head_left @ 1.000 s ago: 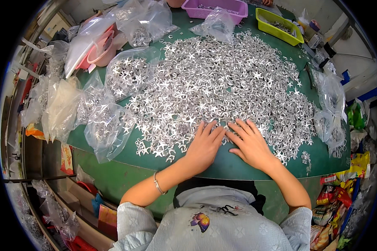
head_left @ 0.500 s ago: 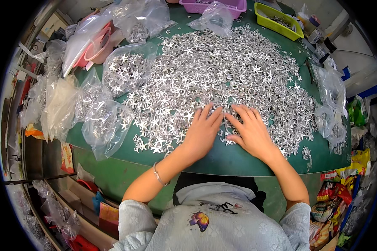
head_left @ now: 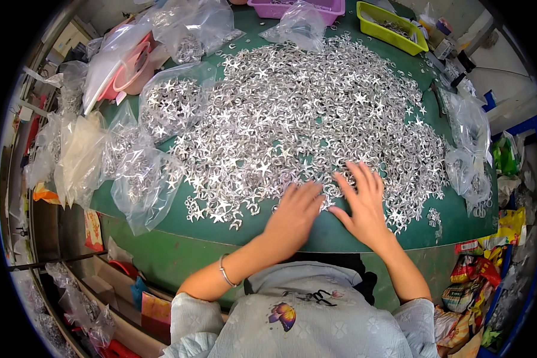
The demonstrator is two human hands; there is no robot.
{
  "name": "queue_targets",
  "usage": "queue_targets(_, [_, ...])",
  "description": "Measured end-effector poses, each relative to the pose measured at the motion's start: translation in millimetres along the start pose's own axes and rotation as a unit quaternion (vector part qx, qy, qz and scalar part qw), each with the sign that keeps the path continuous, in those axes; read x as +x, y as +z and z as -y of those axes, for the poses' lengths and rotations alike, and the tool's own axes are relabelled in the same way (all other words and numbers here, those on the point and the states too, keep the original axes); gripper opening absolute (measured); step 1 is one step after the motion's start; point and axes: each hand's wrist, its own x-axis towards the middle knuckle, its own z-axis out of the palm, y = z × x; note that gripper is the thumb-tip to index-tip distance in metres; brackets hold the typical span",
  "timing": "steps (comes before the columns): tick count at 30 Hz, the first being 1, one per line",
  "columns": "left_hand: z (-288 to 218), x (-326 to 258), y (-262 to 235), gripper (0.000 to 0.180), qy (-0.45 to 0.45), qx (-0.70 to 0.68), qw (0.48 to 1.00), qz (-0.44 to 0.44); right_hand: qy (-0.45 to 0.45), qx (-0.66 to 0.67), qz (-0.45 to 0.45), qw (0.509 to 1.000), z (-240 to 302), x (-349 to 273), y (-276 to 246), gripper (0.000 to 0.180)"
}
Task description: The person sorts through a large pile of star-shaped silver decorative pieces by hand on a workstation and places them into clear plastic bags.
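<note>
A wide heap of small silvery metal pieces (head_left: pixel 316 101), many shaped like stars and crescents, is spread over a green table (head_left: pixel 221 235). Both hands are at the near edge of this heap. My left hand (head_left: pixel 293 216) lies palm down with its fingers stretched forward onto the pieces, somewhat smeared by motion. Just to its right, my right hand (head_left: pixel 363 206) has its fingers spread, fingertips on the heap and thumb pointing toward the left hand. No piece shows in either hand; the undersides of the palms are hidden.
Clear plastic bags of similar pieces (head_left: pixel 142 185) line the table's left side. A pink basin (head_left: pixel 132 70) stands behind them. Purple (head_left: pixel 334 13) and yellow-green trays (head_left: pixel 364 27) are at the back. Plastic bags (head_left: pixel 468 128) lie along the right edge, and a shelf with colourful packets stands beyond.
Both hands have drawn back toward the near table edge. The left hand's fingers have come off the middle of the heap, and the right hand's fingers are spread wider.
</note>
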Motion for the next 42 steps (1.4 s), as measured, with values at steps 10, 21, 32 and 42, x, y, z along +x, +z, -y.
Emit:
queue_targets(10, [-24.0,-26.4,-2.6,0.035,-0.030,-0.009,0.998,0.054,0.042,-0.156,-0.016,0.987,-46.3,4.6,-4.1,0.055])
queue_targets(21, [-26.9,-23.7,3.4,0.036,-0.074,0.012,0.996,-0.044,0.088,-0.130,-0.133,0.979,-54.2,22.7,-21.2,0.041])
queue_targets(32, [-10.8,-19.2,4.9,0.031,-0.102,0.047,0.991,-0.077,-0.069,0.017,-0.045,0.996,-32.3,69.5,8.8,0.015])
queue_targets(42, [-8.8,-14.0,1.3,0.036,-0.134,0.062,0.985,-0.092,0.055,0.042,-0.121,0.990,-48.9,29.1,-13.9,0.011])
